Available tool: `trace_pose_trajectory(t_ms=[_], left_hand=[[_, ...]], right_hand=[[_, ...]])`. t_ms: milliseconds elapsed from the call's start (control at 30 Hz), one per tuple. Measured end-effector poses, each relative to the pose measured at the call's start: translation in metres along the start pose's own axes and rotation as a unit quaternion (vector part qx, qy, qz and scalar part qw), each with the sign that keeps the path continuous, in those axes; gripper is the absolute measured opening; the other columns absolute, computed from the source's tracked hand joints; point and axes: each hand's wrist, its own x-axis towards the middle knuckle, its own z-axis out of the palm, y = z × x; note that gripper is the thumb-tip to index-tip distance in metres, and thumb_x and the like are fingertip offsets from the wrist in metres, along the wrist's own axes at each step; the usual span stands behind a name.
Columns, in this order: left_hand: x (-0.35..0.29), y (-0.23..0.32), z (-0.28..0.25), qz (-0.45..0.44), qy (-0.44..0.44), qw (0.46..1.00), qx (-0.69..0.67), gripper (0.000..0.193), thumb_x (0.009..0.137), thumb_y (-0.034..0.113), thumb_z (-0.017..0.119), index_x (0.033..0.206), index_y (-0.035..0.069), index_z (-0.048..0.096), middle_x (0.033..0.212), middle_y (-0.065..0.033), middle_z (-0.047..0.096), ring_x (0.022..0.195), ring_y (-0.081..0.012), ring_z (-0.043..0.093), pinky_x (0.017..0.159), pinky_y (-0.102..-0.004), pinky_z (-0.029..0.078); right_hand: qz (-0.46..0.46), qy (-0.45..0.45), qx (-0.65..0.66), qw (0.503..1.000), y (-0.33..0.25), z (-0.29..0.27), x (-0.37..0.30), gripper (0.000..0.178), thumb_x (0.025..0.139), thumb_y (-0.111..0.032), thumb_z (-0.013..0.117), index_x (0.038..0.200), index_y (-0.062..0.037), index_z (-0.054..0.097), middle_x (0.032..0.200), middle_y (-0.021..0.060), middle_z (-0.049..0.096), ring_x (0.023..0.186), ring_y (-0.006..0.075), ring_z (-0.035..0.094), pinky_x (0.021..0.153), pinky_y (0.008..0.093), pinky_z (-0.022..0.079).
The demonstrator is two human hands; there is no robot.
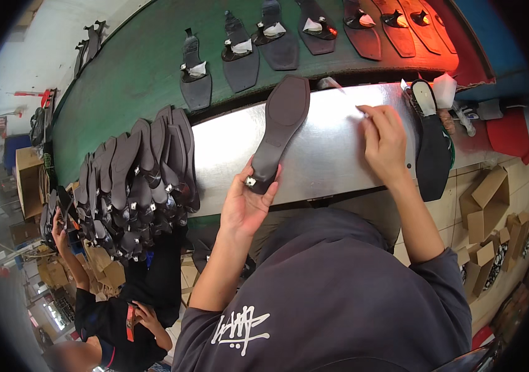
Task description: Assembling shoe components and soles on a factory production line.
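Nearest me is my dark shirt (pixel 351 291), with white stylised lettering (pixel 244 328) across the chest, tilted from my view.

My left hand (pixel 246 198) grips a sandal (pixel 286 108) by its narrow heel end, thumb on one edge and fingers on the other, a shiny stud (pixel 251 181) by the fingers. The underside faces me. The sandal's long axis runs from the grip up to just past twelve o'clock, broad toe end farthest off. A faint oval is pressed into that end; I can read no label there.

My right hand (pixel 385 139) hangs free of the sandal at two o'clock from my left, fingers curled and drawn narrow. Whether something thin sits at the fingertips I cannot tell. From it, the toe end lies just short of ten o'clock, so my right is nearer the toe, my left the heel.

Under both hands spreads the metal bench (pixel 339 167). Toward ten o'clock from my left hand is a pile of sandals (pixel 137 155); toward four from my right, a black sole (pixel 433 155). A co-worker (pixel 128 335) is at seven.

Beyond, on the green belt (pixel 146 74), a row of sandals (pixel 239 68) carries white scraps (pixel 273 29), with no print I can read.
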Motion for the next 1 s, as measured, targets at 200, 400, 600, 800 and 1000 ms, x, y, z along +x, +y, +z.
trace_pose_trajectory(t_ms=[200,400,600,800,1000], left_hand=[[0.011,-0.008,0.007,-0.104,0.032,0.985,-0.137,0.030,0.091,0.023,0.059,0.116,0.008,0.055,0.112,-0.0106,0.064,0.103,-0.0242,0.064,0.060,-0.0263,0.054],[0.011,-0.021,0.019,-0.122,0.072,0.978,-0.151,0.020,0.088,0.027,0.062,0.095,0.008,0.062,0.093,-0.0054,0.068,0.081,-0.0182,0.064,0.046,-0.0248,0.039],[0.008,-0.031,0.010,-0.061,0.033,0.992,-0.110,0.020,0.089,0.027,0.060,0.097,0.010,0.059,0.088,-0.0040,0.065,0.078,-0.0159,0.062,0.046,-0.0245,0.037],[0.004,-0.030,0.021,0.022,0.056,0.998,0.016,0.028,0.093,0.033,0.055,0.108,0.009,0.056,0.088,-0.0027,0.063,0.074,-0.0128,0.059,0.045,-0.0237,0.038],[0.007,-0.030,0.019,0.240,0.051,0.951,0.188,0.055,0.100,0.051,0.039,0.094,0.001,0.061,0.076,-0.0051,0.064,0.057,-0.0087,0.056,0.044,-0.0213,0.038]], right_hand=[[0.139,-0.266,0.382,0.874,-0.085,0.010,-0.044,0.050,0.092,-0.003,0.049,0.140,-0.0095,0.043,0.064,0.0011,0.057,0.056,0.0081,0.049,0.059,0.0239,0.043],[0.273,-0.363,0.470,0.757,-0.087,0.020,-0.051,0.056,0.094,-0.004,0.051,0.147,-0.0082,0.035,0.071,0.0019,0.062,0.057,0.0072,0.050,0.057,0.0233,0.044],[0.133,-0.203,0.408,0.880,-0.084,0.028,-0.057,0.035,0.093,0.000,0.052,0.127,0.0007,0.057,0.075,0.0023,0.061,0.066,0.0060,0.051,0.060,0.0228,0.046],[0.310,-0.330,0.523,0.722,-0.081,0.009,-0.039,0.039,0.096,-0.006,0.049,0.134,-0.0005,0.050,0.070,0.0022,0.058,0.056,0.0053,0.047,0.050,0.0206,0.039],[0.331,-0.444,0.516,0.653,-0.096,0.007,-0.048,0.068,0.098,-0.009,0.048,0.152,-0.0078,0.008,0.067,0.0034,0.055,0.049,0.0058,0.042,0.043,0.0193,0.032]])
